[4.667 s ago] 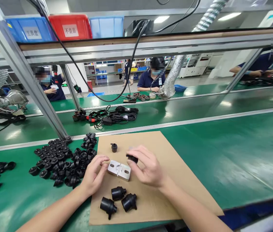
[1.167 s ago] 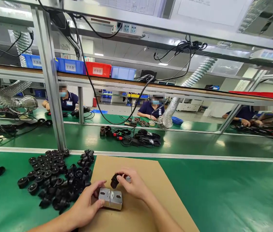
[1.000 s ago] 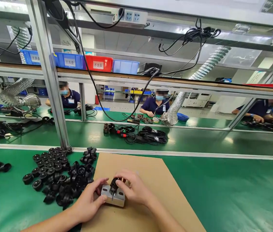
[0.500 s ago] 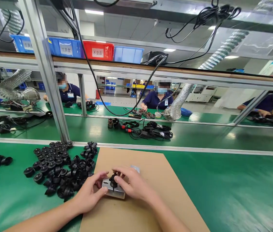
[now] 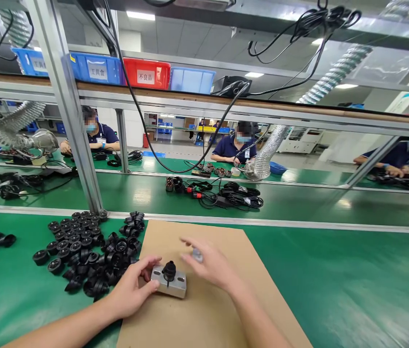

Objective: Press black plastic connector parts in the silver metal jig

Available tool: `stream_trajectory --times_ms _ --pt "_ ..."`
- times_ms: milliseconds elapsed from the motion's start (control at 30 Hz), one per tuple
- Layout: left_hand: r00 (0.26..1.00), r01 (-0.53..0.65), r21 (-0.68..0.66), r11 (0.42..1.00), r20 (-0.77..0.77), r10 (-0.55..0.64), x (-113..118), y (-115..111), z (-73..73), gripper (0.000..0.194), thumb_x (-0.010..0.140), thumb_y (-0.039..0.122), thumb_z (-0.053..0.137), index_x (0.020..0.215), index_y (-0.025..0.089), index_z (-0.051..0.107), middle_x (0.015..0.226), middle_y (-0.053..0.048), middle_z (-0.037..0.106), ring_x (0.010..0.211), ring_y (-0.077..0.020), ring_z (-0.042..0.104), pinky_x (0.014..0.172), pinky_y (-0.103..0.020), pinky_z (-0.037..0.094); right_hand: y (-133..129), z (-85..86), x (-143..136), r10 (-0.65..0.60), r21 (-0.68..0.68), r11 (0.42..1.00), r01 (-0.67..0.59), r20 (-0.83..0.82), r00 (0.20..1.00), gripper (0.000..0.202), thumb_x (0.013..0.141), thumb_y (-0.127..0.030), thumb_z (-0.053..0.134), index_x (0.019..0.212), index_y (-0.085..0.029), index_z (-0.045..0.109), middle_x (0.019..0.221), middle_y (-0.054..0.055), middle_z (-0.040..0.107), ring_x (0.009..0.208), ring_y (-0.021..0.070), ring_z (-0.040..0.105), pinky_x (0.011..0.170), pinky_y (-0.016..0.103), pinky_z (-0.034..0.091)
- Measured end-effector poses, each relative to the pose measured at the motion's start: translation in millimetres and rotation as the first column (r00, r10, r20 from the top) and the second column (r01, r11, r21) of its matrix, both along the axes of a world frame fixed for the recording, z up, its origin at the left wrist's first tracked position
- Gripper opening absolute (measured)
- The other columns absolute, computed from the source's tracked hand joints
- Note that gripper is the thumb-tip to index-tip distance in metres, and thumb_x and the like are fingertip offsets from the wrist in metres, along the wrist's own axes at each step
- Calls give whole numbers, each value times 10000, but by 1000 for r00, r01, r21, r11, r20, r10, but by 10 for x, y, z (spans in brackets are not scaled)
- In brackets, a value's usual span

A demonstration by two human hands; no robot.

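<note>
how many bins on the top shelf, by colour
blue bins: 3
red bin: 1
total: 4

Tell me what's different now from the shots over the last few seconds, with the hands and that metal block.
The right hand has let go of the small black part, which it had brought to the metal block and seated on top; the hand has drawn back to the right, fingers open. The left hand still steadies the block on the cardboard sheet. The pile of black parts beside it is unchanged.
</note>
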State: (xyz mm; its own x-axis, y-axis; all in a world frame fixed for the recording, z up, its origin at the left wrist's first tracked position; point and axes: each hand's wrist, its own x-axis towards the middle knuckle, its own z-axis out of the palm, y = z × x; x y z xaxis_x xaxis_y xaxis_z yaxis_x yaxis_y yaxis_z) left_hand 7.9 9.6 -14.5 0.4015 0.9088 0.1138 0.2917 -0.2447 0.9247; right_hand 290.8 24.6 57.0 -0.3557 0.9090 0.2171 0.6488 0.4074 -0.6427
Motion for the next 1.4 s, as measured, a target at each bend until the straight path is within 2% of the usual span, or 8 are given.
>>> stream_trajectory --times_ms 100,233,333,467,667,900,1100,1400 --pt "997 -21 6 1000 -74 21 7 -17 20 602 839 312 709 1429 221 630 1225 -106 730 984 -273 615 973 -430 498 71 34 279 -145 -78 985 157 145 979 511 867 -418 776 1335 -227 704 1334 137 716 1159 338 689 960 433 543" --pt "994 -33 4 999 -102 33 13 -38 12 623 794 277 715 1413 240 654 1113 -79 724 970 -275 598 972 -419 487 111 -30 450 -29 -163 984 67 225 974 361 795 -193 750 1149 -257 765 1054 58 767 896 266 697 784 354 537" --pt "994 -23 5 1000 -105 24 14 -39 7 631 798 288 711 1422 228 643 1139 -89 711 979 -278 593 981 -424 480 126 -116 454 63 -201 979 -40 110 992 527 853 -109 610 1341 -286 696 1346 69 707 1045 245 704 920 370 549" --pt "994 -17 -7 1000 -110 16 21 -38 24 625 799 280 708 1418 221 642 1140 -92 703 990 -279 591 981 -422 471 138 -181 399 10 -276 961 2 44 999 811 815 -258 766 1576 -282 488 1625 116 490 1244 295 657 1069 445 524" --pt "995 -22 -13 1000 -95 21 22 -38 10 599 788 249 703 1386 237 670 1131 -72 721 984 -273 593 964 -407 475 121 -105 297 -14 -197 980 42 140 990 626 805 -285 788 1413 -239 647 1333 118 701 1159 312 664 1025 461 534" --pt "998 21 -30 999 -55 -22 22 -20 -24 636 784 216 687 1419 235 646 1204 -73 732 1028 -278 602 980 -408 479 -106 30 9 148 -112 977 -180 -247 958 737 672 -233 922 1363 -244 665 1227 81 731 1015 249 679 983 413 552" --pt "998 19 3 1000 -61 -19 16 -32 -35 613 792 217 679 1404 247 658 1107 -49 734 978 -268 602 939 -386 492 -187 83 -214 363 31 932 -362 -64 929 581 755 -91 803 1295 -286 716 1227 45 742 1099 250 635 972 375 512" --pt "998 -22 31 999 -59 23 -98 -33 -125 632 807 313 720 1435 266 664 1235 -80 774 992 -289 664 996 -431 551 -153 134 -266 359 2 933 -360 90 929 533 810 -166 814 1315 -283 689 1276 47 742 1154 253 646 1009 350 504"
